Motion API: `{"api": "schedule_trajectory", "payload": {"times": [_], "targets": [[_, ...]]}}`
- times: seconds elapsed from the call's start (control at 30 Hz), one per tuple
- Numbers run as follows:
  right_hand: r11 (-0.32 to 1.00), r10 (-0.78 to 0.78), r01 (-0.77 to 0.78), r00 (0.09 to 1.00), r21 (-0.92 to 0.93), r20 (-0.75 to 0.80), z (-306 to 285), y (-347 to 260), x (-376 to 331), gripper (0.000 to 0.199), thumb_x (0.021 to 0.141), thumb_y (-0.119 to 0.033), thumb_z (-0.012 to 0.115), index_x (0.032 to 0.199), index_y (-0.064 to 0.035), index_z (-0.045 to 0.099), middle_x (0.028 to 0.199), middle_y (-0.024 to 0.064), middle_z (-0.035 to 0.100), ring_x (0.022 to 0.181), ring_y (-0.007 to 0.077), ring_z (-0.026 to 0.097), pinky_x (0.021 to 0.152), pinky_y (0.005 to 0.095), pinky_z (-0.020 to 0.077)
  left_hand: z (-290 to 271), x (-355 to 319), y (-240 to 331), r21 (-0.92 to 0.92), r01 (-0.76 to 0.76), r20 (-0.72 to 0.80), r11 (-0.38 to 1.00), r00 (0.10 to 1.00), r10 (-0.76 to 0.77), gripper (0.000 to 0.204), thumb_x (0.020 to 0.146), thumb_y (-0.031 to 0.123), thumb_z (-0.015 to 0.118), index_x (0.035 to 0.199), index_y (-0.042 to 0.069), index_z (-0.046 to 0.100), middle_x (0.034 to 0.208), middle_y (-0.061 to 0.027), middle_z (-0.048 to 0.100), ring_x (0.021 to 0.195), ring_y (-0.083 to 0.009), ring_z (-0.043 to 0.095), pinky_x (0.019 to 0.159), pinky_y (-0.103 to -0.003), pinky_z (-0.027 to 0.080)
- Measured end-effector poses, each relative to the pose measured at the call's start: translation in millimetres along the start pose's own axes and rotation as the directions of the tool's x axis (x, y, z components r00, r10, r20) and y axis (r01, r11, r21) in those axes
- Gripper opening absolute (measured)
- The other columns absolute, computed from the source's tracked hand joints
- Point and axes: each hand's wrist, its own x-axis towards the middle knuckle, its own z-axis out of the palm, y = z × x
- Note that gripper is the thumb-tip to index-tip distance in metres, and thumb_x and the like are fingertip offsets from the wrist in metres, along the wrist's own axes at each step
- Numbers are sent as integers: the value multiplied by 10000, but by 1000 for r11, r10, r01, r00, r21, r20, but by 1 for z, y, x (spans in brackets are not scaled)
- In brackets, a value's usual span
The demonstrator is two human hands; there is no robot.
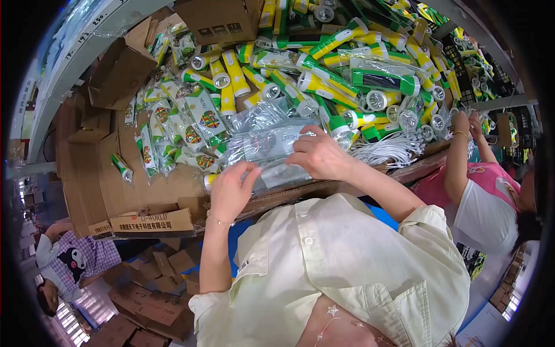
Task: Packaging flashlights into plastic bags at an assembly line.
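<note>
A pile of clear plastic bags [272, 141] lies at the near edge of the bench in front of me. My left hand [230, 194] is at the pile's near left corner, thumb and forefinger drawn together on the edge of a bag. On the right side of the pile, my right hand [321, 155] has its fingers curled down onto the plastic, gripping a bag. Left of the pile lie bagged flashlights [205, 115] with printed cards. Behind it, loose yellow and green flashlights [329, 84] are heaped up.
A bundle of white cables [390, 149] lies right of my right hand. An open carton [118, 75] stands at the left, another carton [217, 20] at the back. One small flashlight [121, 168] lies on the cardboard. A person in pink [483, 185] works at the right, another in purple check [78, 254] at the left.
</note>
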Motion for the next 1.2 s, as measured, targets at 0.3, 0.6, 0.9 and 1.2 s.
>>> {"api": "schedule_trajectory", "payload": {"times": [0.3,0.6,0.9,1.2], "targets": [[954,-6,58,985,-295,174,-9,5,24,71,707,-128,612,774,-148,615,698,10,526,779,185,577,921,452,387,-4,16,-27,307,-92,-447,947,865,228,149,776,227,663,778,81,688,740,-119,653,681,-349,605,623,-415,475],[853,512,-491,853,-177,102,-5,103,143,371,773,-496,638,787,-132,708,801,79,671,784,250,655,625,359,487,-8,9,-63,-97,283,-362,954,883,-299,123,767,153,655,793,38,691,697,-206,631,658,-361,633,628,-404,509],[644,678,-471,716,-603,164,75,148,198,184,782,-284,651,837,-117,704,822,76,687,777,248,669,651,366,514,-9,20,-49,-71,268,-345,961,897,-275,140,754,150,681,813,26,704,686,-175,652,636,-303,658,587,-346,509],[742,194,33,946,-670,261,44,160,210,231,735,-196,647,958,-136,638,900,56,597,1021,211,559,1034,486,288,-13,22,-39,-133,279,-287,951,908,-306,146,737,184,696,801,53,707,704,-167,652,663,-331,646,628,-380,516]]}}
